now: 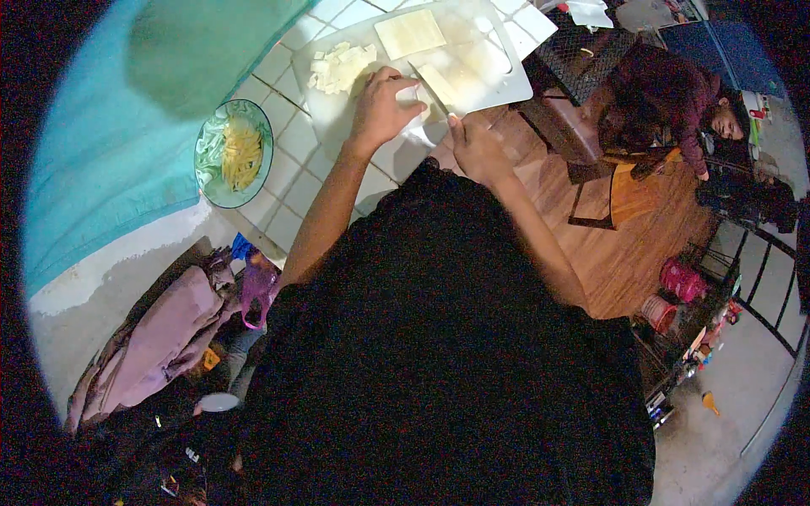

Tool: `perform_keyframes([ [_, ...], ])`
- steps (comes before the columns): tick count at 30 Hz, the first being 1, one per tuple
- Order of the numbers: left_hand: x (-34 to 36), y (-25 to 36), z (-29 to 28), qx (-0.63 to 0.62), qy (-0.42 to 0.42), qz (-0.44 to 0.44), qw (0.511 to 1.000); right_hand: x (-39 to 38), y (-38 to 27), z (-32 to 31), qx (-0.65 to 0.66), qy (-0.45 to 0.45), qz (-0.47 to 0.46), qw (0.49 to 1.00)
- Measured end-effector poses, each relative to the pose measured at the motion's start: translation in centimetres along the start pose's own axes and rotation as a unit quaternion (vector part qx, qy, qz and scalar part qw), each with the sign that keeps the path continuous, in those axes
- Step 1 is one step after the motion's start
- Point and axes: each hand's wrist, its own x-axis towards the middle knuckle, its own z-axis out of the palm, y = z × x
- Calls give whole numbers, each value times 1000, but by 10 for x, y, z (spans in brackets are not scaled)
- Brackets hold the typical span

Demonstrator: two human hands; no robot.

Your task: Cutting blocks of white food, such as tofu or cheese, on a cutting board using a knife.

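Note:
A translucent white cutting board (515, 87) lies on the tiled counter top. My right hand (477, 148) is closed on the handle of a knife (430, 88), whose blade lies along a pale cream slab (450, 80). My left hand (384, 110) is just left of the blade, fingers curved, thumb and forefinger apart, with nothing clearly held between them. Another flat slab (409, 34) rests at the back of the board, and a pile of small cut cream pieces (337, 63) sits at its left.
A green-rimmed bowl (240, 160) of yellow strips stands on the tiles (295, 143) beside a turquoise cloth (101, 194). A purple bag (257, 291) hangs below. At right are another person (658, 101) in maroon, wooden flooring (548, 211) and a pink container (682, 278).

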Motion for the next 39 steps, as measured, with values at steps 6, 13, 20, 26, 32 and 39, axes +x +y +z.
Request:
perform_keyframes([
  [6, -6, 1, -1, -82, 41, -18, 996, -45, 30, -5, 68, -76, 90, 991],
  [13, -11, 13, -13, 45, -3, 103, 994, -56, 53, -14, 251, 9, 94, 963],
  [20, -12, 29, -12, 95, -73, 136, 984, -35, 39, -22, 200, -18, 82, 976],
  [26, -31, 25, -4, 82, -46, 107, 990, -35, 23, -20, 206, -41, 21, 977],
  [32, -46, 4, -6, 102, 19, 163, 981, -31, 24, -13, 224, -39, 50, 973],
  [39, -42, 1, -1, 103, 63, 193, 974, -26, 19, -20, 249, 1, 16, 968],
])
